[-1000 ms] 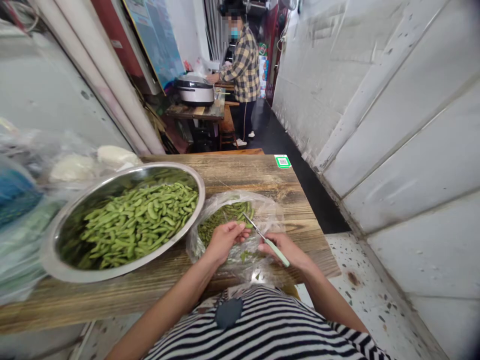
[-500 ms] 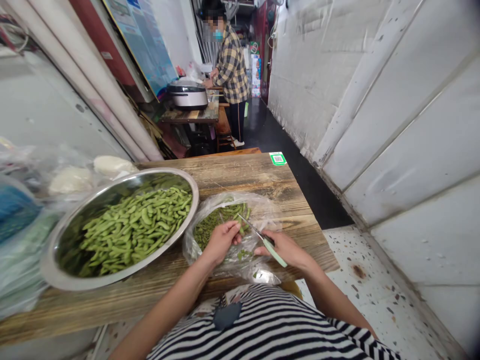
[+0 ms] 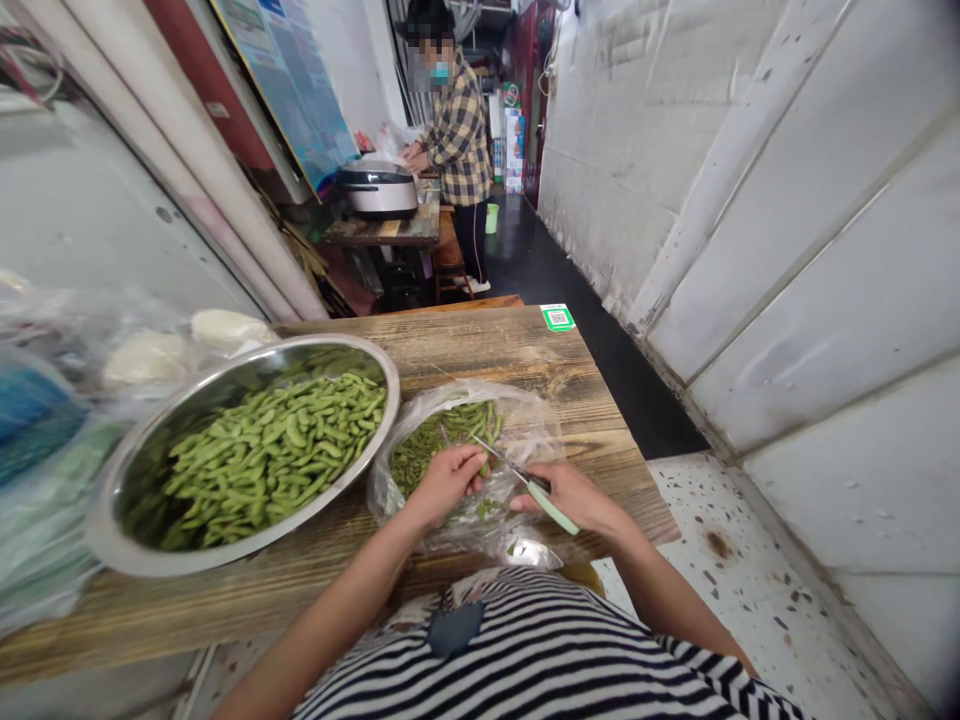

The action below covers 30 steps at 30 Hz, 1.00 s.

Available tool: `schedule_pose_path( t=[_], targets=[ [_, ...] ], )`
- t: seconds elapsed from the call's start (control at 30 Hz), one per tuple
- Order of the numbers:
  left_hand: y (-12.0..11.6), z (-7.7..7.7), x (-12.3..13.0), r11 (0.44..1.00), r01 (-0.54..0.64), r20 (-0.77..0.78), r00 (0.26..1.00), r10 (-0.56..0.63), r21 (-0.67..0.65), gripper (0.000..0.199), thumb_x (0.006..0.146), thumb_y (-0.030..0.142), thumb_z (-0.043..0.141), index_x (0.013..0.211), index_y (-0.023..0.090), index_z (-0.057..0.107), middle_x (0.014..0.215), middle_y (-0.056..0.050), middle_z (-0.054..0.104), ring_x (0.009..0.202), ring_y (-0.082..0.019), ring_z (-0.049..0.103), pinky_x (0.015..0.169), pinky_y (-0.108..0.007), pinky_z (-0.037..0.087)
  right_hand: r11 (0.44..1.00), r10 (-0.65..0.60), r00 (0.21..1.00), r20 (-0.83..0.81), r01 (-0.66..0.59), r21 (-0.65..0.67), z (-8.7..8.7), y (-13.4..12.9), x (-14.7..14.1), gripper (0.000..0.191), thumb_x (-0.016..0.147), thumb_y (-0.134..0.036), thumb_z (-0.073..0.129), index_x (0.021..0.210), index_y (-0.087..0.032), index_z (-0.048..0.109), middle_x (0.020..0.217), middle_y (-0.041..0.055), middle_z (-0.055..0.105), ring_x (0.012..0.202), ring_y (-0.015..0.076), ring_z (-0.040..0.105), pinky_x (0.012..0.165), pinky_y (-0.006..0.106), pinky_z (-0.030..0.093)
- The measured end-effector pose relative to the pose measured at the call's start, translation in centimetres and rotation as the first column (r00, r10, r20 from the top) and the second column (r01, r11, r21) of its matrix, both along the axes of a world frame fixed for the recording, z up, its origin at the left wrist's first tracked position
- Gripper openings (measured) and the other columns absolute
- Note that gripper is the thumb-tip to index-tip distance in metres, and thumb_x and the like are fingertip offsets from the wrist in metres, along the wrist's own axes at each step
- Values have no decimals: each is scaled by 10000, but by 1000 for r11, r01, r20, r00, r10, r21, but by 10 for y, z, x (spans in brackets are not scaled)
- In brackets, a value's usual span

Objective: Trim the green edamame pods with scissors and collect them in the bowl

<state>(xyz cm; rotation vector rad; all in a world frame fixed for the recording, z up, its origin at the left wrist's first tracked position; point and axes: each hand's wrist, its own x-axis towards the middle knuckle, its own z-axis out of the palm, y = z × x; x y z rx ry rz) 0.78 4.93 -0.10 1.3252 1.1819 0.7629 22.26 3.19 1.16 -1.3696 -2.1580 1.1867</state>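
Observation:
My left hand [image 3: 448, 485] pinches a green edamame pod [image 3: 486, 470] over an open clear plastic bag [image 3: 529, 408]. In my right hand [image 3: 574, 495] is a pair of scissors [image 3: 555, 509] with pale green handles, its blades pointing left toward the pod. Whether the blades touch the pod is too small to tell. Small trimmings and several pods [image 3: 480, 418] lie inside the bag, beneath and beyond my left hand. To the left, a wide steel basin [image 3: 393, 390] holds a large heap of edamame pods [image 3: 281, 450].
All this rests on a wooden table [image 3: 480, 345] with a green QR sticker [image 3: 557, 318] at its far right corner. Plastic bags [image 3: 52, 500] crowd the left side. Beyond, a person in a checked shirt [image 3: 465, 130] stands by another table bearing a rice cooker [image 3: 377, 188].
The scissor blades and my left hand have shifted only slightly over the bag. The person at the back has moved their hands, and a green bin shows more behind them.

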Motion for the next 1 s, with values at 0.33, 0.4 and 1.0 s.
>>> schedule_pose_path(
  t=[0.33, 0.4, 1.0],
  targets=[
    [23, 1, -4, 977, -199, -1, 980, 200, -78, 189, 691, 312, 575, 793, 153, 580, 665, -4, 606, 587, -130, 573, 559, -238, 443, 988, -153, 979, -133, 150, -32, -19, 6, 11, 351, 772, -494, 614, 723, -147, 603, 628, -30, 478, 589, 109, 414, 556, 209, 314],
    [29, -4, -2, 988, -129, -206, 968, 145, 90, 156, 682, 276, 575, 776, 159, 618, 600, 15, 578, 554, -128, 531, 558, -237, 407, 989, -150, 980, -131, 147, -34, -21, 6, 13, 363, 773, -505, 613, 720, -146, 598, 634, -30, 482, 596, 110, 421, 561, 208, 318],
    [41, -29, 15, 959, 92, -423, 906, 31, 268, 89, 733, 241, 554, 729, 170, 609, 633, -31, 628, 616, -178, 559, 623, -269, 370, 989, -144, 989, -41, 142, -38, -11, 3, 11, 355, 768, -489, 620, 735, -135, 621, 626, -25, 492, 607, 113, 431, 548, 199, 312]
  ],
)
